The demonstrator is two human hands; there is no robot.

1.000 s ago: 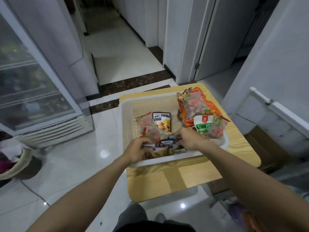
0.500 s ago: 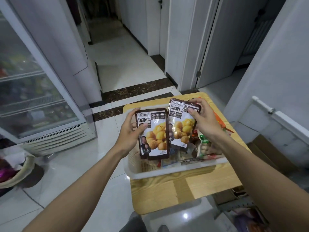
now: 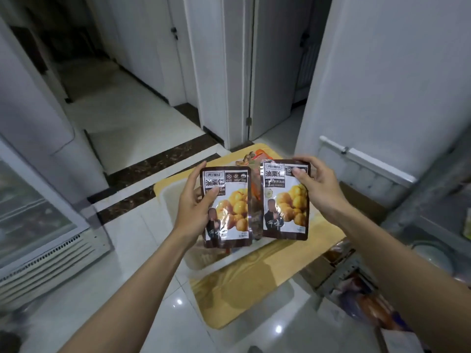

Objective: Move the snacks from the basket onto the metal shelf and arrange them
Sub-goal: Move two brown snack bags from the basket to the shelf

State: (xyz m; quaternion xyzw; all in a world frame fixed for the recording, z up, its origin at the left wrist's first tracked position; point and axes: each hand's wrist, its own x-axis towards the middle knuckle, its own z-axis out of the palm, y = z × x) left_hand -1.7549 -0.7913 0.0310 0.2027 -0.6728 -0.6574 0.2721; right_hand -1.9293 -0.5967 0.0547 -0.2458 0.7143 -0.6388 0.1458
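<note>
I hold two matching brown-and-white chestnut snack packs upright above the white basket [image 3: 175, 200]. My left hand [image 3: 196, 210] grips the left pack [image 3: 229, 207] by its left edge, thumb on the front. My right hand [image 3: 316, 187] pinches the right pack [image 3: 283, 200] at its top right corner. The packs hang side by side and hide most of the basket. Orange snack bags [image 3: 257, 157] show behind them. Part of a grey metal shelf [image 3: 430, 220] is at the right edge.
The basket sits on a small wooden table [image 3: 254, 289]. A glass-door fridge [image 3: 38, 225] stands at the left. A white wall with a rail [image 3: 367, 159] is at the right. Bags and boxes [image 3: 362, 296] lie low on the right. Glossy white floor tiles [image 3: 102, 289] stretch on the left.
Both hands lifted the two chestnut packs out of the basket and raised them higher, and the view turned up and to the right.
</note>
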